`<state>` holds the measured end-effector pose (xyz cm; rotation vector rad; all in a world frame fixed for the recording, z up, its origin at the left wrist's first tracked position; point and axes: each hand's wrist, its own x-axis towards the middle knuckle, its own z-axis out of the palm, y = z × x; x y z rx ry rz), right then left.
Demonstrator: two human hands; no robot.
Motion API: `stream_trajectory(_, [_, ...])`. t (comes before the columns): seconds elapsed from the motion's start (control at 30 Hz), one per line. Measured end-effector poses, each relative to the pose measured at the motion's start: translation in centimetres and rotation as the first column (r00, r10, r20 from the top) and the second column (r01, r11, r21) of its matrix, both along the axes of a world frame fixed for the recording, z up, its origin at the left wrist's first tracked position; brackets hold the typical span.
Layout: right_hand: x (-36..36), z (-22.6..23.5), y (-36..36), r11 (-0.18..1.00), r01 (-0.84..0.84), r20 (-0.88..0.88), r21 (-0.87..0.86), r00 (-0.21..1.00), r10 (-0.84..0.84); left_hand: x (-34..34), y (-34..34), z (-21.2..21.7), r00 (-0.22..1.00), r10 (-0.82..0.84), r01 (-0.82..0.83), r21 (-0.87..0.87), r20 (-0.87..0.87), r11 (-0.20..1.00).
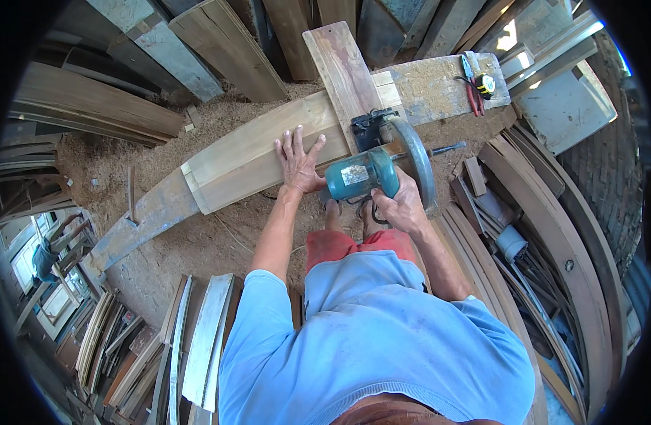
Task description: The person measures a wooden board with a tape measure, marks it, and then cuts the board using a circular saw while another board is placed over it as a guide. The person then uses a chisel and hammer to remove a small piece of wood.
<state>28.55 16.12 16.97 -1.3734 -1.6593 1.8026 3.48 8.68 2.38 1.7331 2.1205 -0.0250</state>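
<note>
The left hand (297, 161) lies flat, fingers spread, on a pale, smooth-planed plank (254, 152); the right hand (402, 205) grips the handle of a teal circular saw (371, 166) with a round grey guard, resting on the plank beside a reddish cross board (343, 71); sawdust (198, 241) carpets the floor; curved timbers (566, 248) and red pliers (473, 88) lie around.

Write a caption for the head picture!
Left hand flat on a plank, right hand gripping a saw.

Pale rectangular label (354, 174) on the teal saw (361, 174) (motor housing).
</note>
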Motion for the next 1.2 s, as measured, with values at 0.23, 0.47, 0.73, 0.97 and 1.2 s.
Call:
stream_trajectory(0.23, [-0.6, 0.0, 0.9, 0.999, -0.011, 0.050, -0.047, 0.999, 0.014, 0.0, 0.1, 0.1, 1.000, 0.004, -0.003, -0.002, 0.013, 1.000])
stream_trajectory(0.47, [-1.5, -0.4, 2.1, 0.997, -0.026, 0.015, 0.068, 1.000, 0.025, -0.3, -0.5, -1.8, 0.999, -0.034, 0.037, 0.091, -0.035, 0.995])
stream_trajectory(0.73, [-1.8, -0.9, 2.4, 0.997, -0.017, 0.005, 0.069, 1.000, 0.017, -0.2, -0.5, -1.6, 0.998, -0.037, 0.044, 0.124, -0.059, 0.991])
stream_trajectory(0.97, [-2.1, -1.4, 3.3, 0.996, -0.039, 0.042, 0.079, 0.998, 0.036, 0.2, 0.2, 1.0, 0.997, 0.009, -0.013, 0.055, 0.078, 0.998])
stream_trajectory(1.2, [-2.6, -1.8, 3.7, 0.994, -0.024, 0.022, 0.110, 1.000, 0.021, 0.2, 0.2, 0.9, 0.999, 0.012, -0.014, 0.048, 0.050, 0.999])
